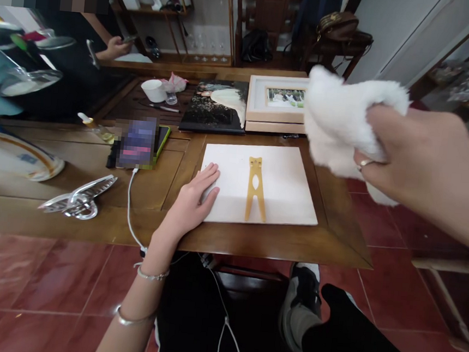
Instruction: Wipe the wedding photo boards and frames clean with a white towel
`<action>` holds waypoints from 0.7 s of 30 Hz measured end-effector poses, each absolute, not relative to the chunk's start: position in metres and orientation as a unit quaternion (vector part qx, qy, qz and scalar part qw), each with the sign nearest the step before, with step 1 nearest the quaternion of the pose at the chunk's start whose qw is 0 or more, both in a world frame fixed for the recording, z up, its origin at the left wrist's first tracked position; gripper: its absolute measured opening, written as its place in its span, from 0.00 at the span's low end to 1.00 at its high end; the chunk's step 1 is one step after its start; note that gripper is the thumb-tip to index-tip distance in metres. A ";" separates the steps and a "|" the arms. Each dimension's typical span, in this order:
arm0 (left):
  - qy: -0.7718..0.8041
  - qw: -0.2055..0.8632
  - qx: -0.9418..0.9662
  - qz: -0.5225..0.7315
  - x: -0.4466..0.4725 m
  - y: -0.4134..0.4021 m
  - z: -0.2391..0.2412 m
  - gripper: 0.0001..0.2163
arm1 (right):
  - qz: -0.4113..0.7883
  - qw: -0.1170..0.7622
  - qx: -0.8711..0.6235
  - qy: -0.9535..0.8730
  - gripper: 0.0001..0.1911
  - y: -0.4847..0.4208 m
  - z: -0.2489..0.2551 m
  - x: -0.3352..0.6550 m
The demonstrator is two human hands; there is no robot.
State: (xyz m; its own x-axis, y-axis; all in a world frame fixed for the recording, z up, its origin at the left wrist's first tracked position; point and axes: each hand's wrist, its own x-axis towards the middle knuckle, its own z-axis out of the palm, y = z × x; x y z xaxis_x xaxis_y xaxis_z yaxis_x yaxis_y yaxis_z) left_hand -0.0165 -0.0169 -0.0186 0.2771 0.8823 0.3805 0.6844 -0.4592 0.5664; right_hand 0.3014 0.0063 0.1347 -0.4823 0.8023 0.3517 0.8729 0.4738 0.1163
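My left hand [194, 199] lies flat, fingers together and stretched, on the left edge of a white board [284, 175] lying face down on the wooden table [335, 245]; a yellow stand piece [255, 186] is fixed to the board's middle. My right hand [420, 159] is raised above the table's right side, closed around a bunched white cloth [338, 119].
Behind the board lie a framed photo [276, 103] and a dark album [216, 108]. To the left are a phone [138, 145] with a white cable, a silver ornament [78, 199], a plate [10, 156] and a white cup [154, 89]. Another person's hand [116, 48] shows at the far left.
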 end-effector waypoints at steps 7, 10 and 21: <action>0.499 0.154 0.784 0.335 -0.017 -0.017 -0.018 0.19 | -0.071 -0.020 -0.379 -0.922 0.32 0.011 0.057 0.267; 0.500 0.150 0.784 0.335 -0.017 -0.017 -0.018 0.19 | -0.029 -0.041 -0.376 -0.925 0.31 0.001 0.039 0.256; 0.496 0.150 0.787 0.336 -0.015 -0.016 -0.018 0.19 | 0.101 -0.005 -0.399 -0.911 0.33 -0.064 0.060 0.256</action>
